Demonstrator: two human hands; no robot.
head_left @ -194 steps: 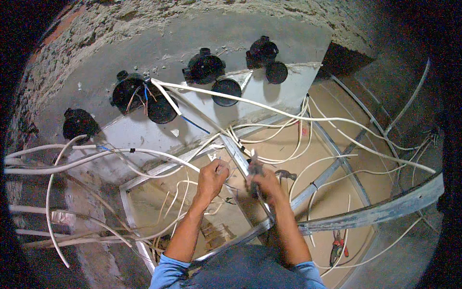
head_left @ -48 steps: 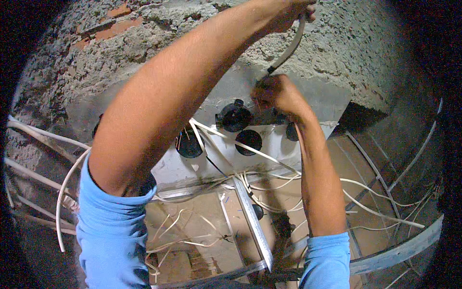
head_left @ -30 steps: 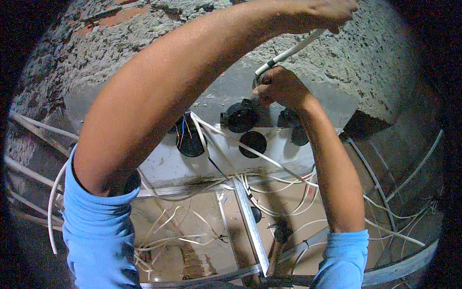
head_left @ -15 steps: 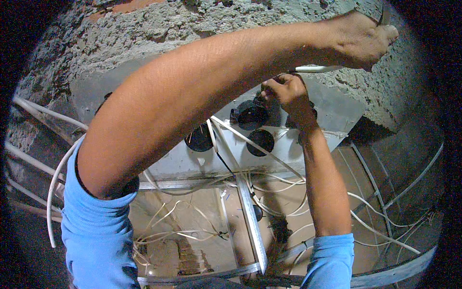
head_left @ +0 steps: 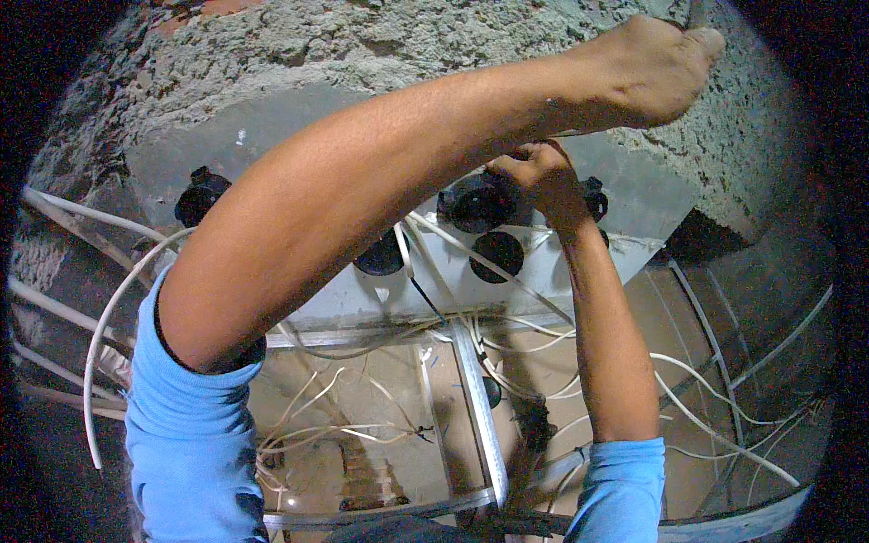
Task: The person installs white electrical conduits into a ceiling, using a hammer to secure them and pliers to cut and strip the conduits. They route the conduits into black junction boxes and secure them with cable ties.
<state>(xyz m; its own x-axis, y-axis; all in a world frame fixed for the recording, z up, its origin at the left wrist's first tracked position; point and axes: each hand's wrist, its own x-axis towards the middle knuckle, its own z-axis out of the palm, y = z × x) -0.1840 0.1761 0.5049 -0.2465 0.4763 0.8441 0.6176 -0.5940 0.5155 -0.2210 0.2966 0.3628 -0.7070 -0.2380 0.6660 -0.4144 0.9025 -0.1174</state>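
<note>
My left arm reaches across the upper view, and my left hand [head_left: 656, 72] is closed in a fist at the upper right. A dark narrow piece [head_left: 699, 13] sticks up beside its thumb; what the fist holds is mostly hidden. Below that forearm, my right hand [head_left: 543, 176] is closed, fingers curled and pinched, at a white cable whose stretch here is almost wholly covered. Close by on its left sits a round black electrical box [head_left: 480, 206] set in the grey panel. Another round black box [head_left: 497, 257] lies just below, and a third [head_left: 380, 257] shows partly under my left forearm.
Rough grey masonry [head_left: 362, 45] rises behind the panel [head_left: 272, 127]. White cables [head_left: 534, 291] hang from the boxes and loop over metal framing [head_left: 480, 407] below. More pale cables [head_left: 100, 344] bend at the left. Another black box [head_left: 201, 195] sits at the panel's left.
My left fist has shifted slightly left. The white cable stretch seen between my hands is now almost hidden. The view has shifted a little, showing more of the left black box.
</note>
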